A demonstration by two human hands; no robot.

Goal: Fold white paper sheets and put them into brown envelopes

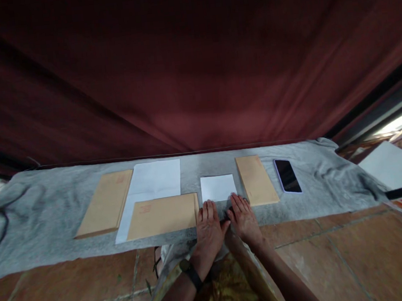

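A small white sheet of paper (218, 188), perhaps folded, lies flat on the grey cloth (319, 179) in front of me. My left hand (208, 221) rests palm down with its fingertips at the sheet's near left corner. At the near right corner lies my right hand (244, 218), also flat with its fingers stretched out. Neither hand grips anything. Just left of my left hand is a brown envelope (165, 215) with faint red print, lying partly over a larger white sheet (157, 179). Another brown envelope (257, 179) sits right of the small paper.
A thick stack of brown envelopes (104, 203) lies further left. To the right is a phone (287, 176) with a dark screen. A dark red curtain (193, 74) hangs behind the cloth-covered surface. Tiled floor (323, 257) shows below its near edge. White paper (394, 163) is at far right.
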